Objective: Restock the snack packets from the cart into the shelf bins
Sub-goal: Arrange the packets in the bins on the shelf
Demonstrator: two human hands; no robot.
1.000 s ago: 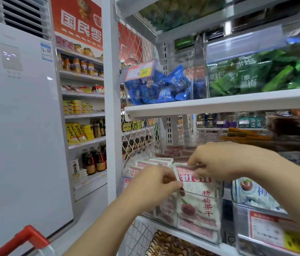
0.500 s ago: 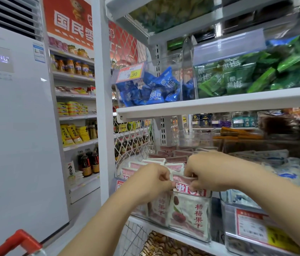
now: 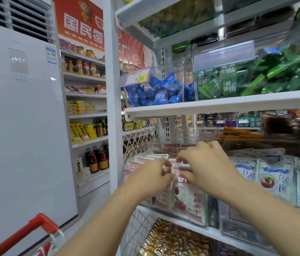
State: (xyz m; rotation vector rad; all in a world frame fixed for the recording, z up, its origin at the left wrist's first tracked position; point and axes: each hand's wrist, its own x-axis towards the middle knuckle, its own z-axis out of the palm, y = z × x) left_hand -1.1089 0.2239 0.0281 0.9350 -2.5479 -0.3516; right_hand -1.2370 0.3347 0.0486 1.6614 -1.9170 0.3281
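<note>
Both my hands reach into a clear shelf bin [image 3: 186, 218] on the middle shelf, filled with upright pink-and-white snack packets [image 3: 190, 200] showing red fruit. My left hand [image 3: 152, 175] pinches the top edges of the front packets with curled fingers. My right hand [image 3: 205, 166] lies over the same row from the right, fingertips curled onto the packet tops. Behind the front packets more of them stand in a row [image 3: 153, 157]. The cart's red handle [image 3: 35, 230] shows at the lower left; its load is out of view.
Blue-and-white packets [image 3: 274, 180] fill the bin to the right. The shelf above [image 3: 219, 106] holds blue [image 3: 162, 91] and green [image 3: 247, 80] packets. Wire mesh [image 3: 140, 141] closes the shelf's left end. A white air-conditioner unit [image 3: 20, 126] stands to the left.
Both hands stayed at the front packets and pushed them lower into the bin; the right hand's fingers spread a little. The camera shifted slightly.
</note>
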